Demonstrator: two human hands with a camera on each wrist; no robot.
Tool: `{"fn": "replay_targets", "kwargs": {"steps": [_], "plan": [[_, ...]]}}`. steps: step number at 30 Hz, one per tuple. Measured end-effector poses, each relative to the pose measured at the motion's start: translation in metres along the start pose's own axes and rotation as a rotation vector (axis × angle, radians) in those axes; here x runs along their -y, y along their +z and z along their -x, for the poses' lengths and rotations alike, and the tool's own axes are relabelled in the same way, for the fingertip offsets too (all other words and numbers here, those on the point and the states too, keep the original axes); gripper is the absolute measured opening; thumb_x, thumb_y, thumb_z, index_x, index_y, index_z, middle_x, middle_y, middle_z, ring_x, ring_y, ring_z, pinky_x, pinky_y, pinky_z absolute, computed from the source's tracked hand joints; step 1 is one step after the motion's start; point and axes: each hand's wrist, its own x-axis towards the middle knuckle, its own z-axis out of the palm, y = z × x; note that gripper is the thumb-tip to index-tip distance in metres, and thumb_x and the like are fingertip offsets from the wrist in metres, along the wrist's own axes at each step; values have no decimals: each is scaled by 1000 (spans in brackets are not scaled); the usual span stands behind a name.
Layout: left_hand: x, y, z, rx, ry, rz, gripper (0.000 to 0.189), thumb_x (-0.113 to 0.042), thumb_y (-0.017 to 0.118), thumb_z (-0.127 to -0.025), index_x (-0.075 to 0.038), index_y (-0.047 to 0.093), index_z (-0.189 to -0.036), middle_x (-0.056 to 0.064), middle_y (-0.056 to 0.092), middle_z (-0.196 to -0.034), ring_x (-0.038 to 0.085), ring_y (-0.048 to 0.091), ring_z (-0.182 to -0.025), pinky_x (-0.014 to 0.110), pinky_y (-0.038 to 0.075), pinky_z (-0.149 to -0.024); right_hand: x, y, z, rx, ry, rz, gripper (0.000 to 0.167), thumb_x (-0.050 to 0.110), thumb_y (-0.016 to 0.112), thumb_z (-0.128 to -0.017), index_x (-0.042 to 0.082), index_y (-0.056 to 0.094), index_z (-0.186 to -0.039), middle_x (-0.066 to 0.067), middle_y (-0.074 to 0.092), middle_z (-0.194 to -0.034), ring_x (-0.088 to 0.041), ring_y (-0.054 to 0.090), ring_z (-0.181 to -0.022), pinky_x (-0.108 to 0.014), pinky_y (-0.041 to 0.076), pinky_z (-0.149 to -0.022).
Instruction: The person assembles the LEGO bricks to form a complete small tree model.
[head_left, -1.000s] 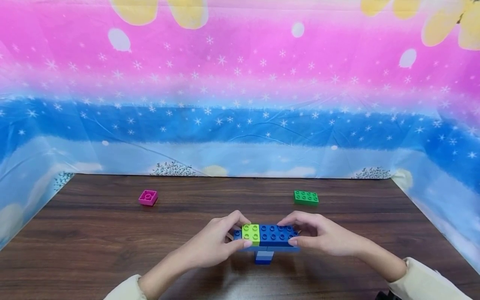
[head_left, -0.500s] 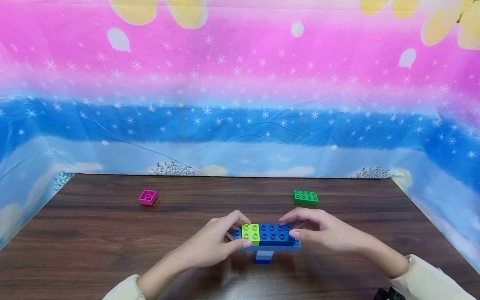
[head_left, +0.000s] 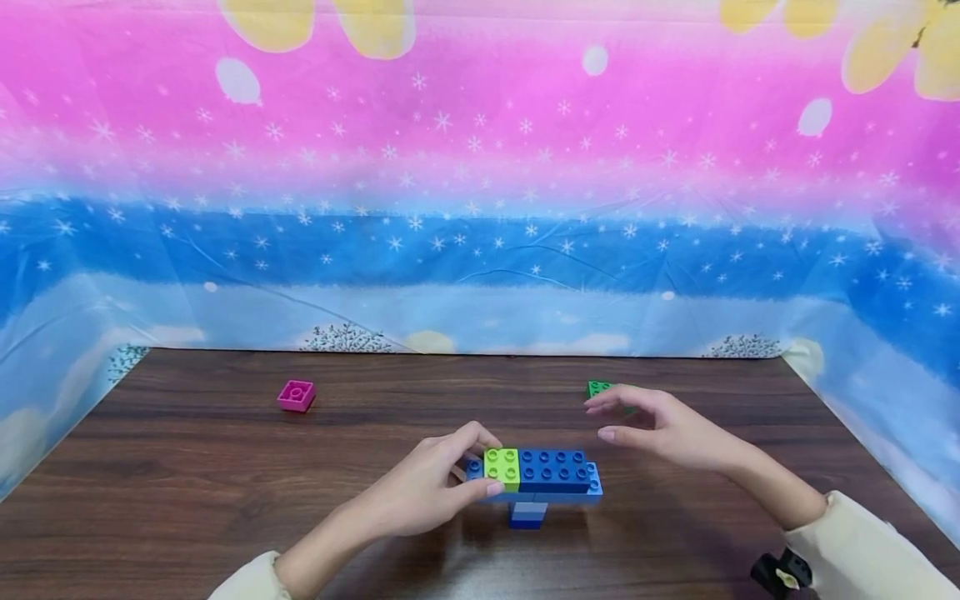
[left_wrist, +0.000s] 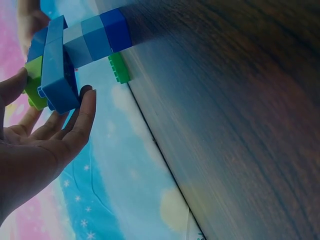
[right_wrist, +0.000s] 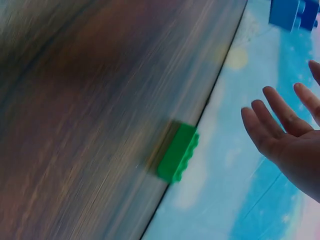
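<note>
My left hand point(head_left: 420, 483) pinches a lime-green brick point(head_left: 501, 469) between thumb and fingers. That brick sits on the left part of a T-shaped build, beside a dark blue brick point(head_left: 553, 471). Both rest on lighter blue bricks point(head_left: 594, 481), carried by a narrow blue column point(head_left: 527, 515) standing on the table, as the left wrist view also shows. Away from the build, my right hand point(head_left: 667, 429) hovers with fingers spread and nothing in them. Behind its fingertips in the head view lies a green brick point(head_left: 600, 388), partly hidden; the right wrist view shows a gap between them.
A pink brick point(head_left: 297, 396) lies studs down at the back left of the dark wooden table point(head_left: 187, 467). A patterned cloth point(head_left: 480, 250) hangs along the table's back and sides. Near the right sleeve is a small black device point(head_left: 782, 572).
My right hand has let go of the dark blue brick and moved back and right toward the green brick. The left hand stays on the lime-green brick.
</note>
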Motion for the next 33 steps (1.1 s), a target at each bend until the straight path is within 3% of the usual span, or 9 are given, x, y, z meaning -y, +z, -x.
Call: {"fn": "replay_targets", "kwargs": {"steps": [8, 14, 33], "plan": [[0, 0, -1, 7, -1, 3, 25, -16, 60, -89, -9, 51, -111, 3, 59, -99, 15, 56, -93, 24, 49, -73, -31, -11, 1, -32, 99, 90, 42, 32, 61, -88, 12, 52, -124, -11, 51, -125, -35, 47, -111, -50, 41, -85], [0, 0, -1, 4, -1, 4, 25, -16, 60, -89, -9, 51, -111, 3, 60, -99, 14, 57, -92, 24, 49, -72, -48, -13, 2, -65, 147, 135, 47, 33, 61, -88, 8, 50, -126, -15, 46, -131, -38, 37, -123, -56, 34, -91], [1, -2, -1, 14, 1, -4, 26, -18, 59, -90, -9, 50, -112, 4, 59, -101, 13, 56, -92, 24, 48, -72, -86, -9, -11, -81, 196, 173, 52, 25, 62, -88, 2, 43, -131, -21, 44, -131, -42, 39, -120, -56, 35, -91]]}}
